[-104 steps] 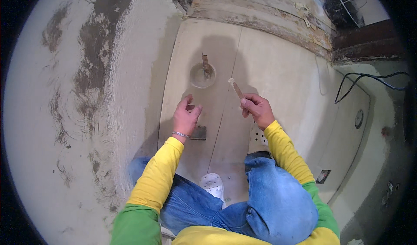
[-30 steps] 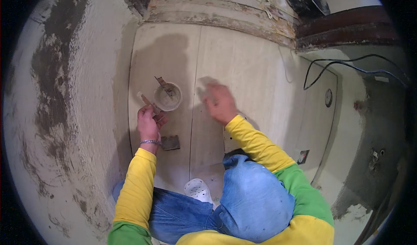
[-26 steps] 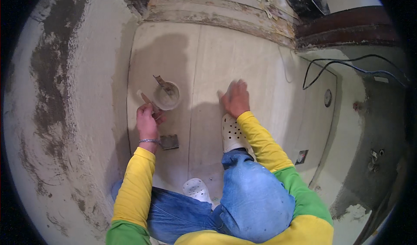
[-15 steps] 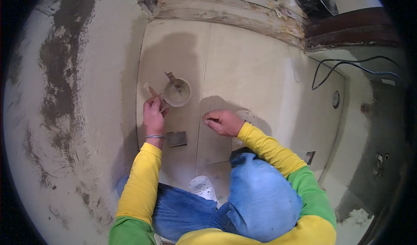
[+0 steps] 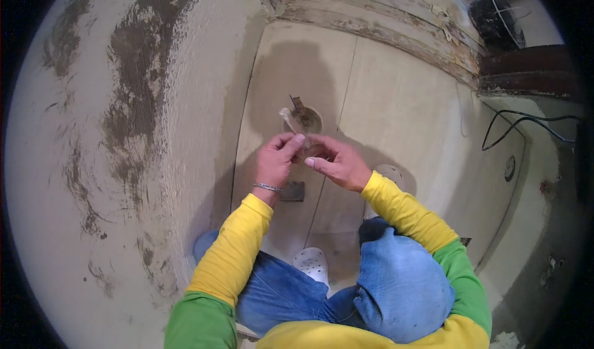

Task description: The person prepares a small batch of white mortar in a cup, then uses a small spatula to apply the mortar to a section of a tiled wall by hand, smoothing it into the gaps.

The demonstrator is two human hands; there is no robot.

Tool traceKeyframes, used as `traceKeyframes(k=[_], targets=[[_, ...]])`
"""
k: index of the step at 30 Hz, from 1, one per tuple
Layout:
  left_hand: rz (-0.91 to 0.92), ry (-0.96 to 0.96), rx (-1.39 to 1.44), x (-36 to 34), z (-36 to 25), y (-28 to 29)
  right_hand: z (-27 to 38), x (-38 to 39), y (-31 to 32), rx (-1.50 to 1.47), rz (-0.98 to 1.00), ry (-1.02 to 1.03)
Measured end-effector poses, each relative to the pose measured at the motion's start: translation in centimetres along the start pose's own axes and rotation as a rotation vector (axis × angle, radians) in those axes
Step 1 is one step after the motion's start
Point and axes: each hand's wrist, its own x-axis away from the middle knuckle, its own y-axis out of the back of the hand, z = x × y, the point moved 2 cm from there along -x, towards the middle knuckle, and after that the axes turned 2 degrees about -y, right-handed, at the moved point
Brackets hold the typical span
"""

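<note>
My left hand [image 5: 276, 159] is closed, thumb against forefinger, on a thin translucent brownish strip [image 5: 291, 119]; it looks like crumpled plastic, and its kind is unclear. The strip's pale end points up and away. From the other side, my right hand [image 5: 339, 161] meets it with curled fingers at its lower end, slightly blurred. Just beyond both hands stands a small round bucket [image 5: 320, 121] with greyish stuff inside, partly covered by the strip and fingers. A flat tool with a brown handle [image 5: 298, 104] leans in it. A dark square block [image 5: 292, 192] lies near my left wrist.
A roughly plastered wall [image 5: 204, 102] rises close on the left. Pale boards [image 5: 396, 95] cover the floor, with a wooden edge [image 5: 383, 37] at the far side. A black cable [image 5: 526, 119] loops at the right, below a black bucket [image 5: 495, 21]. My knees and light perforated shoes [image 5: 311, 263] are near.
My right hand has come over to my left, and both now meet at the strip. The view has shifted, so the surroundings appear farther right.
</note>
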Motion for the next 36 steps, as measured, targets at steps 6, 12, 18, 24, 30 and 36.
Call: traceKeyframes(k=[6, 12, 18, 24, 30, 36], targets=[[0.127, 0.118, -0.223, 1.7, 0.6, -1.5, -2.9, 0.7, 2.2, -0.174, 0.035, -0.148], [0.107, 0.031, -0.539, -0.8, 0.2, 0.4, -4.3, 1.7, 4.8, -0.324, -0.195, -0.264], [0.365, 0.336, -1.257, -2.9, -1.5, -2.9, -7.8, 2.4, 6.3, -0.352, -0.21, -0.319], [0.564, 0.182, -1.799, -7.2, -0.8, -2.8, -10.2, 3.7, 5.9, -0.257, -0.097, -0.382], [0.596, 0.326, -1.885, -8.7, -0.9, -4.6, -12.4, 4.5, 6.9, -0.284, -0.081, -0.377], [0.722, 0.314, -2.119, -8.7, -0.9, -6.6, -11.7, 5.0, 7.2, -0.336, -0.059, -0.371]])
